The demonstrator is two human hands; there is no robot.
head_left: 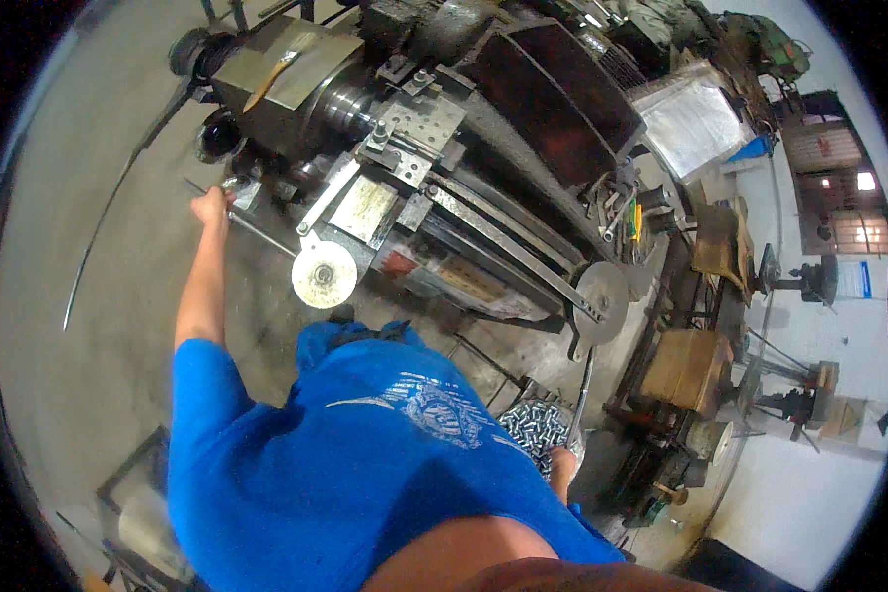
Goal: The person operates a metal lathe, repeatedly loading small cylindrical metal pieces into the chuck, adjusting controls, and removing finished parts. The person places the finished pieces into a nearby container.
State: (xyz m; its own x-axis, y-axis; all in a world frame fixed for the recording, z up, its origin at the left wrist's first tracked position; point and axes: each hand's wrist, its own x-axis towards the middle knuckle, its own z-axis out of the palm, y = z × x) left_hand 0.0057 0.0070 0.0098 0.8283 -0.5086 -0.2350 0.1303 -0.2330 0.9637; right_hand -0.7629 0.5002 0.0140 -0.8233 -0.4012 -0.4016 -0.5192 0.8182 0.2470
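My left hand (210,205) is closed around a thin metal rod (261,234), which slants down toward a round pale disc (324,273) on the front of a lathe-like machine (380,187). Low on the right, my right hand (560,468) is closed at the lower end of a metal lever (586,388); its fingers are partly hidden. That lever runs up to a larger grey disc (603,302). Beside the right hand, a container is heaped with small shiny metal cylinders (536,430).
A brush with a wooden handle (274,79) lies on the machine's headstock. Loose tools (617,212) sit at the machine's far right end. More machines (689,370) line the white wall. A long thin bar (118,192) juts out on the left.
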